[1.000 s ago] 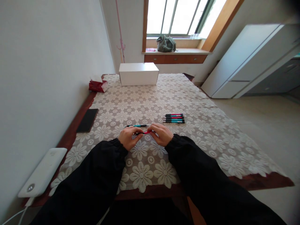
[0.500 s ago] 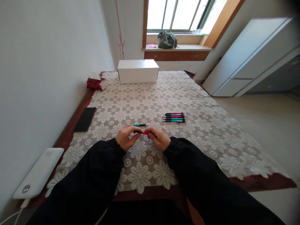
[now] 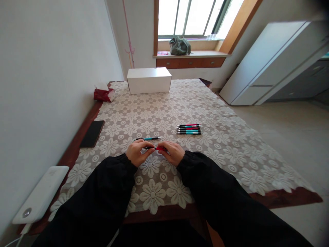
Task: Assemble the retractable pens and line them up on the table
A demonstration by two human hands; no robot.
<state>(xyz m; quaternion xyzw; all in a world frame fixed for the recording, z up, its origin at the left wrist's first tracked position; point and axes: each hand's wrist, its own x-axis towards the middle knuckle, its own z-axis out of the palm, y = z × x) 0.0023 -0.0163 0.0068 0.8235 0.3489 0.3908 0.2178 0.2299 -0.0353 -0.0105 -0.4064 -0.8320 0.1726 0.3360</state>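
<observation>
My left hand (image 3: 137, 152) and my right hand (image 3: 172, 152) meet over the lace tablecloth (image 3: 205, 103), both gripping one red and black pen (image 3: 157, 148) held level between them. The left fingers pinch its dark end, the right fingers its red end. Just beyond the hands a teal pen (image 3: 147, 138) lies flat on the cloth. Further right, a neat row of several red and teal pens (image 3: 189, 129) rests side by side. Black sleeves cover both my arms.
A white box (image 3: 149, 80) stands at the far end of the table, a red tissue pack (image 3: 103, 93) to its left. A black phone (image 3: 92, 133) lies near the left edge, and a white power bank (image 3: 41, 199) sits at the near left corner by the wall.
The hands have drawn slightly closer together on the red pen. The view has shifted a little; the pens on the table have not moved.
</observation>
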